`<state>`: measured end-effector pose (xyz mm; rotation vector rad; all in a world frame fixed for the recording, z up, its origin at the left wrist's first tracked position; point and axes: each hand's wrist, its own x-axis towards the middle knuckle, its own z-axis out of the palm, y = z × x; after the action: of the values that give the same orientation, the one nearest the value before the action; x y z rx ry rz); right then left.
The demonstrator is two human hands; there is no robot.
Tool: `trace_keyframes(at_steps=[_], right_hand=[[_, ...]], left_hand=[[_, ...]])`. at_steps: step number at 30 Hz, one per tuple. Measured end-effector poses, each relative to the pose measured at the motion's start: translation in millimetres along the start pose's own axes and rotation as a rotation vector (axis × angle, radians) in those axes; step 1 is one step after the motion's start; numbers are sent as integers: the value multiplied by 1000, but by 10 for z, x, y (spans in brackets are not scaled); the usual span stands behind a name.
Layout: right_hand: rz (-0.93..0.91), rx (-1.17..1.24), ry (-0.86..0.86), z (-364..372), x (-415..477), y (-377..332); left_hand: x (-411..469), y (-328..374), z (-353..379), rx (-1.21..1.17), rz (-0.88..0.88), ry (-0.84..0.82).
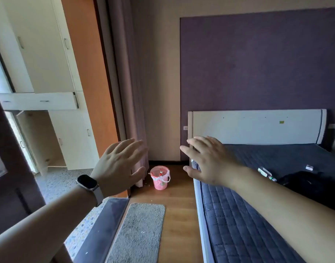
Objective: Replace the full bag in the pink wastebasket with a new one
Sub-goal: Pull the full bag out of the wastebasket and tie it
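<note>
Pink wastebasket (160, 177) with bag (163, 177) inside, on floor; both hands' grips released, empty.

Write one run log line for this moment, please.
left hand: open, empty | right hand: open, empty | pink wastebasket: on floor, far, bag still in | step: approach

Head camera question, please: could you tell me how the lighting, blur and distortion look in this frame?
Head view: daylight from the left brightens the wardrobe; wide-angle bending tilts its doors and the curtain; the left hand and right hand are slightly soft; the pink wastebasket is small but clear.
</note>
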<state>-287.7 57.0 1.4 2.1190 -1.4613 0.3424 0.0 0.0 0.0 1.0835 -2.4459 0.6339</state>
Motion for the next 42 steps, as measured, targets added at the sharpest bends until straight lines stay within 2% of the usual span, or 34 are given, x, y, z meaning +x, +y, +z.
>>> trace_keyframes(at_steps=[11, 19, 29, 37, 42], right_hand=[[39, 119, -23, 827, 270, 125], [71, 138, -101, 1703, 1093, 316], [145, 142, -138, 2450, 2098, 643], [151, 158, -179, 3217, 2441, 1319], [139, 213, -165, 3853, 2712, 2031]], left_hand=[[267, -193, 671, -5, -4, -31], [773, -915, 1613, -80, -75, -118], [1606, -1639, 2528, -162, -88, -125], [2373, -1623, 3331, -217, -116, -116], [2945, -1475, 3895, -186, -172, -120]])
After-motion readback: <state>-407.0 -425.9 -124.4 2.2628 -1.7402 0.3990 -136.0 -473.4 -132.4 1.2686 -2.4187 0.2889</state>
